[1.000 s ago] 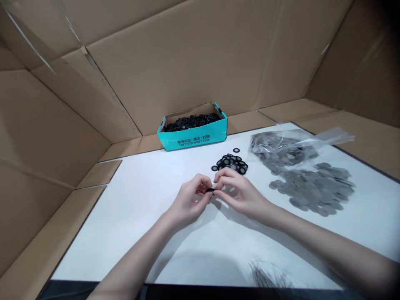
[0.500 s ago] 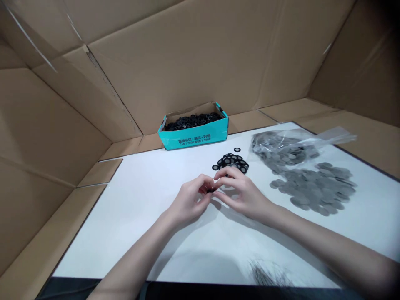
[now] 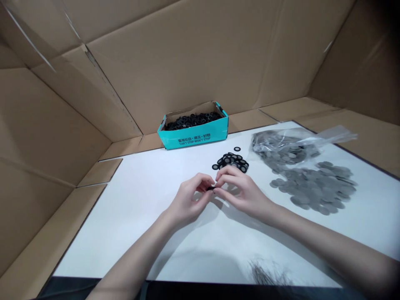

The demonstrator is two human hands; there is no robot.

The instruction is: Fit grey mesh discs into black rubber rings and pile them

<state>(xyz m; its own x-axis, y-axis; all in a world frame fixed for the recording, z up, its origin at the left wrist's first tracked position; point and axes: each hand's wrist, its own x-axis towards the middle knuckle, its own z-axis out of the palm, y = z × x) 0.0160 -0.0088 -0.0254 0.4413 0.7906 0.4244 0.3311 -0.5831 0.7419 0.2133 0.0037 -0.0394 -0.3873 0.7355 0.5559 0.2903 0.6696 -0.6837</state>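
Left hand (image 3: 191,195) and right hand (image 3: 243,189) pinch a black ring (image 3: 211,188) between thumbs and fingertips over the tabletop (image 3: 134,200), the ring's centre too small to read. A light, even grip on the rim from both sides would likely serve best, thumbs pressing equally so the thin piece neither bends nor slips. Just beyond the right hand lies a pile of rings (image 3: 231,159), some with grey centres; to that hand's right, loose discs (image 3: 318,187), a clear bag (image 3: 283,146) beyond them; past both hands, a box (image 3: 193,139).
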